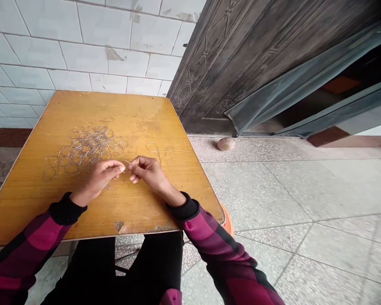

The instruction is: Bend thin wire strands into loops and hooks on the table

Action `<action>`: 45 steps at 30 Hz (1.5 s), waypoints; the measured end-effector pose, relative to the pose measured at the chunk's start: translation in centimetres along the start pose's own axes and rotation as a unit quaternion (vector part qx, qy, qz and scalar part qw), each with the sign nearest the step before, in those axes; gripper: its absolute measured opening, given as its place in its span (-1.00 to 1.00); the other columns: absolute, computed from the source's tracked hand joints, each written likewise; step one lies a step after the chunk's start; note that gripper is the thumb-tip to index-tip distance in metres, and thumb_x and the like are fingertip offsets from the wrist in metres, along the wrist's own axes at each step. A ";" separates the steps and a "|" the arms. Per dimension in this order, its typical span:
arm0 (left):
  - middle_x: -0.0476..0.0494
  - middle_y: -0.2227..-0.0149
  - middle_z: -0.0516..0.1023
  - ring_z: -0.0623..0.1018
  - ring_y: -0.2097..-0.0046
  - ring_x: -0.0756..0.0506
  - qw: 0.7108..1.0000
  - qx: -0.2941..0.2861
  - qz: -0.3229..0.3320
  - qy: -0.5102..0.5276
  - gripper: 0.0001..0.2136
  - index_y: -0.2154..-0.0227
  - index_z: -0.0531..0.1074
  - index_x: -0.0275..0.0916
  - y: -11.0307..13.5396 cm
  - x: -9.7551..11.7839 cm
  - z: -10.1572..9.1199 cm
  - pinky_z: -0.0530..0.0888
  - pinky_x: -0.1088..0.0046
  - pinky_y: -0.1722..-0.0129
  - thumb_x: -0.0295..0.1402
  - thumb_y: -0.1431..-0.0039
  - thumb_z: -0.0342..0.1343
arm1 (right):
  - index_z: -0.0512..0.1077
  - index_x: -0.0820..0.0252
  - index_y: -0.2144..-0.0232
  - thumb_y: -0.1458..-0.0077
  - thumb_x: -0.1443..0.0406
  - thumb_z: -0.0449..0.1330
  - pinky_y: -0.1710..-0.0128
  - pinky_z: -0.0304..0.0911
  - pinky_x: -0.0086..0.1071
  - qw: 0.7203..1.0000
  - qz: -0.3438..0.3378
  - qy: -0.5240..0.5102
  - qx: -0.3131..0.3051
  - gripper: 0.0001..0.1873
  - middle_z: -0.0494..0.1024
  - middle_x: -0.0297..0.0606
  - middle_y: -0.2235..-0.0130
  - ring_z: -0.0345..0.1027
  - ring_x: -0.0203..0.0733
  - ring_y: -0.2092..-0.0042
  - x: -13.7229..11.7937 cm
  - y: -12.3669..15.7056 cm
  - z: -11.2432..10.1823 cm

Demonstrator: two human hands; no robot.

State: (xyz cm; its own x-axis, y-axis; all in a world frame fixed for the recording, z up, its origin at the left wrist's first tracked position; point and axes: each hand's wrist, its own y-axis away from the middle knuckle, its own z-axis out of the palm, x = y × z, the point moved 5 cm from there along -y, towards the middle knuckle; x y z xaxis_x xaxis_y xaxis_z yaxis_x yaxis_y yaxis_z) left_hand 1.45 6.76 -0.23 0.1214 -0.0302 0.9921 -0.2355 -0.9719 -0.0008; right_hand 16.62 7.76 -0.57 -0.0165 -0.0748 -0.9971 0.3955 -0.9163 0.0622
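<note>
Between my two hands is a thin wire ring (127, 162), partly hidden by the fingers. My left hand (106, 173) pinches it between thumb and forefinger. On the other side my right hand (147, 171) has its fingers closed on the same wire. Just beyond my left hand lies a loose, tangled pile of wire rings (89, 146). A separate piece of wire with a round loop and a straight tail (152, 147) rests on the table beyond my right hand.
The wooden table (139, 114) has a chipped front edge and stands against a white tiled wall (98, 25). A dark carved door (209, 63) with a curtain is at the right. A worn ball (226, 144) lies on the tiled floor, and an orange stool edge (227, 220) shows by the corner.
</note>
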 end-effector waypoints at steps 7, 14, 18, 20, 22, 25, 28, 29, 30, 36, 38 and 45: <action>0.00 0.60 0.41 0.35 0.51 0.02 0.999 0.036 0.005 -0.007 -0.82 0.60 0.47 -0.24 -0.1 0.4 -0.4 0.29 0.47 0.47 -0.27 -0.01 0.17 | 0.38 0.23 0.45 0.01 0.16 0.31 0.41 0.40 -0.43 0.998 0.017 -0.054 0.001 -0.73 0.51 -0.33 0.45 0.43 -0.38 0.47 0.0 0.0 0.0; -0.02 0.59 0.44 0.38 0.51 0.01 1.000 0.012 0.004 -0.027 -0.80 0.62 0.45 -0.25 0.2 0.5 -0.2 0.31 0.47 0.45 -0.27 -0.01 0.15 | 0.39 0.24 0.46 0.05 0.14 0.35 0.39 0.41 -0.43 0.996 0.008 -0.088 0.015 -0.70 0.51 -0.34 0.45 0.45 -0.37 0.45 0.3 -0.1 -0.1; -0.01 0.60 0.42 0.36 0.51 0.01 0.998 0.004 0.010 -0.056 -0.78 0.61 0.43 -0.25 0.3 0.2 -0.1 0.28 0.47 0.47 -0.26 -0.05 0.14 | 0.39 0.24 0.47 0.02 0.16 0.33 0.39 0.41 -0.41 0.996 0.008 -0.083 0.016 -0.72 0.50 -0.34 0.46 0.44 -0.36 0.47 0.3 0.0 -0.2; 0.00 0.60 0.41 0.34 0.52 0.02 0.997 -0.001 0.013 -0.071 -0.78 0.61 0.43 -0.25 0.3 0.0 -0.1 0.26 0.48 0.48 -0.25 -0.05 0.13 | 0.39 0.24 0.47 0.01 0.17 0.33 0.41 0.40 -0.44 0.997 0.007 -0.082 0.015 -0.73 0.49 -0.34 0.48 0.44 -0.37 0.47 0.2 0.0 -0.2; 0.02 0.60 0.38 0.32 0.52 0.02 0.996 -0.004 0.018 -0.085 -0.79 0.60 0.43 -0.25 0.3 0.0 -0.1 0.23 0.48 0.49 -0.26 -0.05 0.12 | 0.39 0.24 0.48 0.02 0.17 0.33 0.43 0.39 -0.46 0.997 0.005 -0.081 0.013 -0.74 0.49 -0.35 0.48 0.44 -0.37 0.48 0.1 0.0 -0.3; 0.06 0.61 0.35 0.28 0.52 0.03 0.994 -0.017 0.027 -0.106 -0.81 0.58 0.43 -0.25 0.4 0.1 0.0 0.21 0.49 0.49 -0.28 -0.05 0.11 | 0.40 0.24 0.48 0.03 0.17 0.34 0.44 0.39 -0.44 0.996 0.003 -0.083 0.017 -0.73 0.49 -0.35 0.49 0.45 -0.35 0.49 0.1 -0.1 -0.5; 0.06 0.60 0.35 0.29 0.52 0.04 0.994 -0.025 0.029 -0.104 -0.81 0.57 0.44 -0.25 0.4 0.2 0.1 0.21 0.50 0.49 -0.28 -0.05 0.11 | 0.40 0.24 0.48 0.05 0.16 0.35 0.44 0.40 -0.41 0.996 0.002 -0.088 0.022 -0.72 0.49 -0.34 0.48 0.45 -0.34 0.48 0.2 -0.2 -0.7; 0.06 0.60 0.36 0.30 0.51 0.04 0.995 -0.021 0.027 -0.095 -0.81 0.58 0.43 -0.25 0.5 0.3 0.1 0.22 0.49 0.48 -0.27 -0.05 0.11 | 0.40 0.24 0.48 0.05 0.15 0.35 0.44 0.40 -0.41 0.996 0.001 -0.089 0.022 -0.71 0.49 -0.34 0.48 0.45 -0.34 0.48 0.2 -0.2 -0.7; 0.04 0.59 0.37 0.31 0.51 0.03 0.996 -0.014 0.022 -0.082 -0.80 0.59 0.43 -0.25 0.5 0.3 0.1 0.23 0.49 0.48 -0.27 -0.05 0.12 | 0.40 0.24 0.48 0.05 0.15 0.35 0.43 0.40 -0.41 0.996 0.000 -0.090 0.023 -0.71 0.50 -0.34 0.48 0.45 -0.34 0.48 0.2 -0.3 -0.7; -0.01 0.58 0.43 0.36 0.51 0.02 0.999 0.033 0.000 -0.021 -0.79 0.61 0.44 -0.26 0.5 0.2 0.0 0.29 0.46 0.44 -0.25 -0.02 0.14 | 0.42 0.24 0.44 0.13 0.15 0.40 0.43 0.39 -0.46 0.995 0.006 -0.094 0.009 -0.69 0.51 -0.35 0.47 0.45 -0.36 0.46 0.4 -0.4 -0.7; -0.02 0.57 0.45 0.37 0.50 0.02 0.999 0.040 -0.002 -0.006 -0.79 0.59 0.46 -0.26 0.4 0.1 -0.1 0.30 0.45 0.44 -0.24 -0.02 0.15 | 0.44 0.24 0.39 0.14 0.18 0.40 0.44 0.39 -0.48 0.996 0.019 -0.085 -0.004 -0.69 0.50 -0.37 0.47 0.44 -0.37 0.46 0.6 -0.4 -0.6; -0.03 0.55 0.47 0.38 0.49 0.03 0.997 0.069 -0.008 0.036 -0.79 0.58 0.48 -0.26 0.2 -0.4 -0.6 0.31 0.46 0.42 -0.23 -0.01 0.21 | 0.47 0.26 0.36 0.07 0.22 0.35 0.45 0.37 -0.49 0.998 0.046 -0.036 -0.039 -0.75 0.50 -0.38 0.47 0.39 -0.42 0.48 0.9 -0.2 -0.4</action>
State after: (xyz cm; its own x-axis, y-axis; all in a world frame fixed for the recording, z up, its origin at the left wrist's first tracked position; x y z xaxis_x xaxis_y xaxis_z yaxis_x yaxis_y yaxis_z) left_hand 0.77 6.71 -0.51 0.0527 -0.0016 0.9986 -0.0982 -0.9952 0.0036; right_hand 16.91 8.05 -1.49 -0.0412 -0.1886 -0.9812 0.4687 -0.8709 0.1477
